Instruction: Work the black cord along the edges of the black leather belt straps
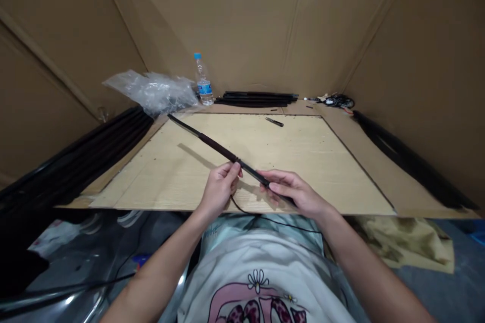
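Left fingers point(232, 171) and right fingers point(282, 190) pinch a dark rod point(219, 147), the blue bottle label point(204, 88) illegible.

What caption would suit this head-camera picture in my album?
Left hand and right hand hold a slim black rod over a pale board, bottle behind.

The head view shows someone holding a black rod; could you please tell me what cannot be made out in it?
All in the head view:
- Lower end of the black rod: covered by the right hand.
- Ends of the black cord: lost behind the left hand and right forearm.
- Bottle label wording: too small.
- Shirt print: cut by the bottom edge.
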Action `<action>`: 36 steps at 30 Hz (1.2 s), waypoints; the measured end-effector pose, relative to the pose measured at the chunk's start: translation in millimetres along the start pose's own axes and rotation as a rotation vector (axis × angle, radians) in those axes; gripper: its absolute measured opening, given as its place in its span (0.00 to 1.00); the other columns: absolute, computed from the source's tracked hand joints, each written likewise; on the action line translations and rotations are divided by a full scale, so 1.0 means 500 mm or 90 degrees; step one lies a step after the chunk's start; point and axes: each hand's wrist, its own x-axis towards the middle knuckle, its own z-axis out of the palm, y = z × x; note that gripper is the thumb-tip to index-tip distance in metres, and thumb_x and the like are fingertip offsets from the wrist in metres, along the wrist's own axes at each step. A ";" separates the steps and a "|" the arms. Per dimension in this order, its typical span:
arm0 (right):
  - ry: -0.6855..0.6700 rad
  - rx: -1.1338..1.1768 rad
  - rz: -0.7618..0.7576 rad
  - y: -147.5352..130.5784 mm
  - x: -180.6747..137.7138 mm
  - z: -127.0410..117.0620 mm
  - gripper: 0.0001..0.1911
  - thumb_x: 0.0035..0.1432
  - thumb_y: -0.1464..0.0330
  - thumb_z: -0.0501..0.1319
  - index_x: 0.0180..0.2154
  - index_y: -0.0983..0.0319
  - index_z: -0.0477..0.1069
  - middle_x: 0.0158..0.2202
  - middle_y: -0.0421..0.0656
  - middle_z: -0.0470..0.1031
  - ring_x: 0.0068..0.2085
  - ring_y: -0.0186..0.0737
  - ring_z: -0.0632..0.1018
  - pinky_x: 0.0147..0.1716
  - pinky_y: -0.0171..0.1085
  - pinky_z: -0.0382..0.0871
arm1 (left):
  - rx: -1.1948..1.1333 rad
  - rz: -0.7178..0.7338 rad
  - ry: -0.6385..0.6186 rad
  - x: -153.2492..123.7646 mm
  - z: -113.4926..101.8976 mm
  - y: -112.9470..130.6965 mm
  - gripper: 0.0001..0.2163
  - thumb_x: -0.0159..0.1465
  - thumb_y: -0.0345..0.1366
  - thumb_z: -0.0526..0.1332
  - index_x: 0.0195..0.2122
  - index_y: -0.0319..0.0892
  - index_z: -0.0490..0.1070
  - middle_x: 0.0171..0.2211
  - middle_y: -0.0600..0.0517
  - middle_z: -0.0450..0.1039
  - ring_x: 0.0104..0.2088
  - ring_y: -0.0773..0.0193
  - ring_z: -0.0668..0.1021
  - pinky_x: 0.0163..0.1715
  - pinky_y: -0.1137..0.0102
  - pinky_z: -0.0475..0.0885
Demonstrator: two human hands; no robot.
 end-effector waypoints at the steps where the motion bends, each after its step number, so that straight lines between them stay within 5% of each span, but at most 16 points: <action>1: -0.006 -0.016 -0.005 0.002 0.000 -0.001 0.21 0.52 0.66 0.66 0.49 0.61 0.72 0.34 0.41 0.77 0.24 0.29 0.71 0.24 0.32 0.65 | 0.007 0.001 0.005 -0.001 -0.001 -0.001 0.22 0.50 0.55 0.66 0.22 0.39 0.64 0.13 0.62 0.50 0.14 0.76 0.53 0.14 0.77 0.45; 7: -0.068 -0.046 0.051 0.001 0.002 -0.008 0.11 0.52 0.63 0.66 0.36 0.63 0.72 0.23 0.35 0.70 0.18 0.26 0.68 0.17 0.29 0.65 | 0.013 -0.018 -0.001 -0.002 -0.001 -0.007 0.23 0.50 0.56 0.66 0.20 0.40 0.61 0.14 0.62 0.51 0.14 0.77 0.53 0.14 0.77 0.47; 13: -0.012 -0.049 0.012 0.002 0.003 0.005 0.19 0.47 0.64 0.70 0.31 0.59 0.59 0.21 0.31 0.68 0.15 0.26 0.67 0.12 0.27 0.60 | 0.027 -0.011 -0.004 -0.001 0.008 0.002 0.22 0.52 0.53 0.65 0.19 0.40 0.60 0.13 0.62 0.50 0.14 0.76 0.53 0.14 0.77 0.46; 18: 0.079 -0.111 -0.100 0.014 -0.003 0.015 0.17 0.51 0.59 0.66 0.29 0.60 0.60 0.26 0.37 0.74 0.18 0.26 0.65 0.16 0.27 0.57 | 0.046 0.020 0.013 -0.004 0.010 -0.001 0.22 0.52 0.53 0.64 0.20 0.40 0.61 0.14 0.61 0.50 0.15 0.76 0.53 0.13 0.77 0.46; 29: 0.085 -0.103 -0.089 0.024 0.004 0.006 0.26 0.46 0.54 0.69 0.44 0.62 0.74 0.27 0.39 0.75 0.22 0.30 0.66 0.22 0.31 0.56 | 0.121 0.103 0.009 -0.003 0.010 -0.003 0.25 0.50 0.59 0.62 0.19 0.42 0.57 0.15 0.62 0.47 0.16 0.74 0.51 0.15 0.76 0.45; 36: 0.019 -0.111 -0.076 0.025 0.004 0.006 0.22 0.36 0.61 0.75 0.31 0.64 0.69 0.25 0.35 0.72 0.26 0.29 0.71 0.25 0.29 0.62 | 0.148 0.147 -0.023 -0.005 0.009 -0.009 0.25 0.52 0.59 0.60 0.18 0.43 0.56 0.16 0.61 0.48 0.18 0.72 0.52 0.16 0.74 0.46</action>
